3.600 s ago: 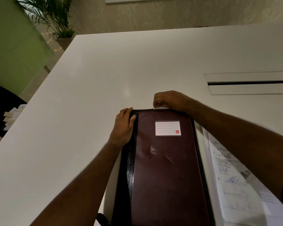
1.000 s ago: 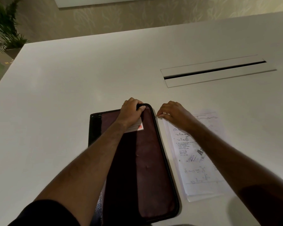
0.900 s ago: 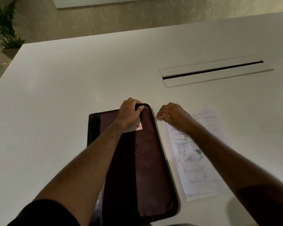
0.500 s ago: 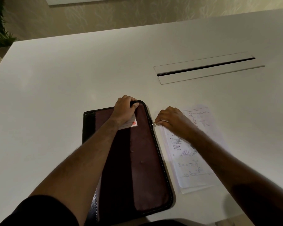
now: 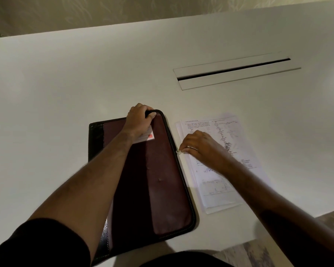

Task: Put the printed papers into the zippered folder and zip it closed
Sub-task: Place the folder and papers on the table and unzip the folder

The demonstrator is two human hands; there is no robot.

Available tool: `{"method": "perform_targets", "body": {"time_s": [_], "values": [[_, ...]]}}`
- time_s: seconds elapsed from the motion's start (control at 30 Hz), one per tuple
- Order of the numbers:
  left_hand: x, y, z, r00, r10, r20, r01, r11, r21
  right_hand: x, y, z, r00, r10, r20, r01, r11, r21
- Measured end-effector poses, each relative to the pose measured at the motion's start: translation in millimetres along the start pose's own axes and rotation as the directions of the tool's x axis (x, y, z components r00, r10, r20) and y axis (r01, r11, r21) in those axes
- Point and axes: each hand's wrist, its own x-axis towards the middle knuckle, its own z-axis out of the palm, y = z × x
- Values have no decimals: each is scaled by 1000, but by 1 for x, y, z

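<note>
Head view, folder: a dark maroon zippered folder (image 5: 158,170) with a black spine lies flat on a white table (image 5: 66,83), lid down.
Head view, papers: the printed papers (image 5: 216,191) sit in a loose stack just right of the folder, not yet inside it.
Head view, left hand: the left hand (image 5: 139,120) is closed over the folder's far top edge, pinning it to the table.
Head view, right hand: the right hand (image 5: 198,145) pinches a small metal zipper pull (image 5: 178,151) partway along the folder's right edge, its wrist resting over the papers.
Step in hand: most likely unzipping, since the papers are outside.
Doing it well: keep the left hand pressing down, draw the pull along the track rather than upward, and slow at the rounded near corner, where teeth tend to catch.
Writing: a white label (image 5: 146,137) with a red square is half hidden under the left hand; no words are legible. The papers' print is too small to read.
</note>
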Motion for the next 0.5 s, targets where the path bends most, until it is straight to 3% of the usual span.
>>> {"method": "perform_targets", "body": {"time_s": [0.5], "values": [[-3, -1, 1, 1000, -1, -11, 1, 1000, -10, -55, -27, -2, 998, 30, 47, -31, 1000, 5]]}}
